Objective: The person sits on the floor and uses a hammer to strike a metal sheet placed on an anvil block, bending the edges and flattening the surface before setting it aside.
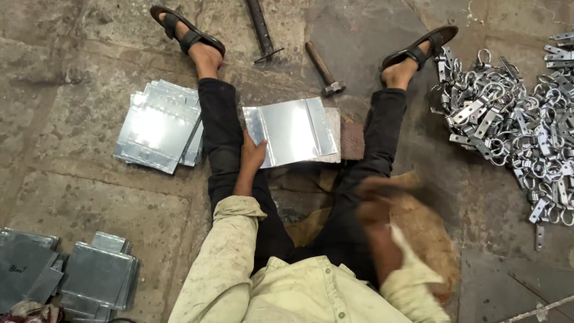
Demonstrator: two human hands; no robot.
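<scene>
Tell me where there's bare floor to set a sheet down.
Bare floor lies left of the sheet stack, and between it and the lower-left stack. The right is crowded by the clip heap; the left hand holds the centre sheet.

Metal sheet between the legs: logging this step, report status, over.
Left hand flat on metal sheet, holding its edge. Right hand blurred, grip unclear. Hammer on the floor beyond the sheet, untouched.

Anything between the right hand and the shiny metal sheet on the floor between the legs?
Nothing visible. The blurred right hand is above the right thigh, apart from the shiny folded metal sheet; only open floor and trouser leg lie between. The left hand already holds the sheet's near-left edge.
</scene>
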